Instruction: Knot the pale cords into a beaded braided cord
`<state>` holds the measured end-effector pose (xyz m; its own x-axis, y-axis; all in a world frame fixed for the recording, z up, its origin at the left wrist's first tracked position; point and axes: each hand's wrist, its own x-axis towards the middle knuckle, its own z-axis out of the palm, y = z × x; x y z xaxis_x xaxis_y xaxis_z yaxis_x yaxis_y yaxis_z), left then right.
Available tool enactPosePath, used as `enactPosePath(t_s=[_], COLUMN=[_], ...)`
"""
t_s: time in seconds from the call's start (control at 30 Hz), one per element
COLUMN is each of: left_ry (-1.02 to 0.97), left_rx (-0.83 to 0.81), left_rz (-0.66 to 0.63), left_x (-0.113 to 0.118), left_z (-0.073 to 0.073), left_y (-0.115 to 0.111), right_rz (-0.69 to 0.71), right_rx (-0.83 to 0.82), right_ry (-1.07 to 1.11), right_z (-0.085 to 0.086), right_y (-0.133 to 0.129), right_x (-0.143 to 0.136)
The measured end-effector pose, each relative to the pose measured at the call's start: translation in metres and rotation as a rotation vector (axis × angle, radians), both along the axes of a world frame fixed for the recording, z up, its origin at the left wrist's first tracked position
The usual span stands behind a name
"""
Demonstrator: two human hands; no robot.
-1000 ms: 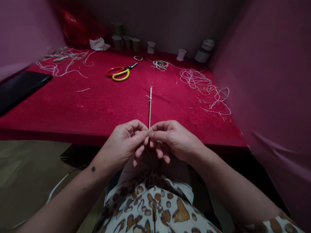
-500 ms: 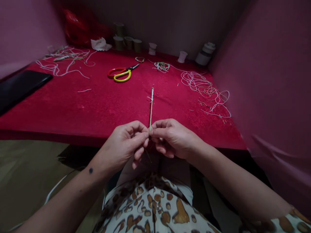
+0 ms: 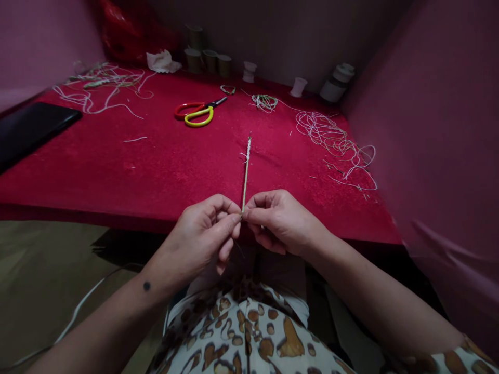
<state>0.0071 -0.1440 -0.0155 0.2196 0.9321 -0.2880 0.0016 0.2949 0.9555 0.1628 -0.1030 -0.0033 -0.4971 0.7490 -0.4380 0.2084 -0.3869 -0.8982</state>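
A pale green cord [image 3: 245, 179] with a white knotted stretch near its far end runs straight toward me from a small pin-like point on the red cloth. At its near end, by the table's front edge, my left hand [image 3: 212, 226] pinches it between thumb and forefinger. My right hand [image 3: 275, 218] pinches at the same spot from the other side, the fingertips of both hands almost touching. A thin dark strand hangs below my left fingers. What exactly lies between the fingertips is too small to make out.
Scissors [image 3: 199, 111] with red and yellow handles lie beyond the cord. Loose white thread is heaped at the right [image 3: 323, 132] and left [image 3: 103, 85]. Thread spools [image 3: 210, 62], a white-capped bottle [image 3: 338, 83] and a red plastic bag [image 3: 128, 31] line the back. A dark flat device [image 3: 37, 132] rests at left.
The view has shifted slightly, so the table things sit a little differently in the picture. Both hands keep their pinch at the cord's near end, with only slight finger movement.
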Motion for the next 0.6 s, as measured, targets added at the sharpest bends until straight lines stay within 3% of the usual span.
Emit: enactPosePath(t_s=[0.6], left_ry=[-0.041], left_rx=[-0.044], left_rz=[-0.030], left_x=[-0.0098], left_z=[0.0008], left_y=[0.0059], right_rz=[-0.014], right_rx=[-0.033], right_ry=[-0.035], right_z=[0.0059], right_y=[-0.0016], right_x=[-0.0027])
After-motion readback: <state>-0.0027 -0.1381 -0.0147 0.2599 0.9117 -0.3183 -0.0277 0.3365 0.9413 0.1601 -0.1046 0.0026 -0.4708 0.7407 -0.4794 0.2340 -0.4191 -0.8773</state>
